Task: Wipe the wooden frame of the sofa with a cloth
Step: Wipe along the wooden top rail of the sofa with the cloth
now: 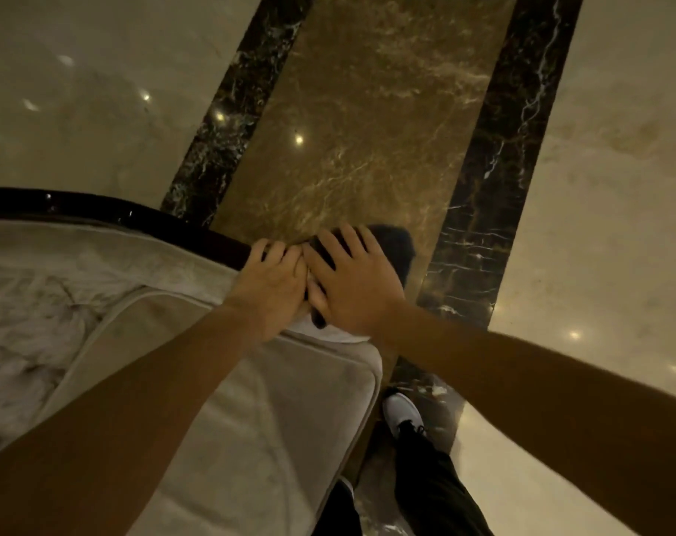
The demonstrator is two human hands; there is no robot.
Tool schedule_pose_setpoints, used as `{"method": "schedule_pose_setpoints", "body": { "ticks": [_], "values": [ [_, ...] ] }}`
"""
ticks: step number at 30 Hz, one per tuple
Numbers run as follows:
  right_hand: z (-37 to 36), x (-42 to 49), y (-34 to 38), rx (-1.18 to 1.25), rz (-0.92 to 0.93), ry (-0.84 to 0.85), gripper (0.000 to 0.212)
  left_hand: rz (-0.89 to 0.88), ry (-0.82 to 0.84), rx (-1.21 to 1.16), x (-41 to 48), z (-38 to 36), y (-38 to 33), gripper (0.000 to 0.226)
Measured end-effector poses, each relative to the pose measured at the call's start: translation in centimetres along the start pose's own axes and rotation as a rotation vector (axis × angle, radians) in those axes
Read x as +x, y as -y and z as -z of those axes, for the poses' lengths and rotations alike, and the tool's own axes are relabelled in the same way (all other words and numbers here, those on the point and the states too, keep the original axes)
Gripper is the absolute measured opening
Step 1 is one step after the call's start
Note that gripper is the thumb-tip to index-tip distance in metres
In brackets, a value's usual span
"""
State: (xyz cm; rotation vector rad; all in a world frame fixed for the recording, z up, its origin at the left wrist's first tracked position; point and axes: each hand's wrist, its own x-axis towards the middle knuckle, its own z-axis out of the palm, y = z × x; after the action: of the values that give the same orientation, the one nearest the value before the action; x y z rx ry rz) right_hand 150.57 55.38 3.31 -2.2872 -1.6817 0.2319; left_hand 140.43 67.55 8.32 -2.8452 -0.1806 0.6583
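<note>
I saw a big shiny marble floor (618,187) that filled most of the view, pale at the sides with dark bands (498,187) and a brown strip (367,129) down the middle. Small lights shone in it.

Next biggest was the sofa (251,419) at the lower left, soft and pale, with a flat seat cushion and a crumpled cover beside it. Along its far edge ran the wooden frame (108,212), dark and glossy, curving from the left side over to the corner where the hands met.

Two bare arms reached in from the bottom. A dark trouser leg and a white shoe (402,413) stood on the floor just beside the end of the sofa.

The left hand (274,282) rested at the corner, its fingers curled together over the frame's edge. The right hand (353,280) touched it, lying flat with its fingers spread apart.

Under the right hand was the cloth (392,245), dark, pressed down on the frame's corner and poking out past the fingers. A small white bit showed below the hands; I could not tell what it was.
</note>
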Motion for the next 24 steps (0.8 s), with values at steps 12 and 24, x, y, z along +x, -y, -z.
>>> {"method": "schedule_pose_setpoints", "body": {
  "ticks": [12,24],
  "values": [
    [-2.2,-3.0,2.9,-0.064,-0.199,-0.108,0.059,0.143,-0.095,-0.140,-0.8,-0.8,-0.9,0.069],
    [-1.1,-2.1,4.5,0.002,-0.574,-0.056,0.114,0.662,-0.270,-1.290,-7.9,-0.6,-11.6,0.081]
  ]
}}
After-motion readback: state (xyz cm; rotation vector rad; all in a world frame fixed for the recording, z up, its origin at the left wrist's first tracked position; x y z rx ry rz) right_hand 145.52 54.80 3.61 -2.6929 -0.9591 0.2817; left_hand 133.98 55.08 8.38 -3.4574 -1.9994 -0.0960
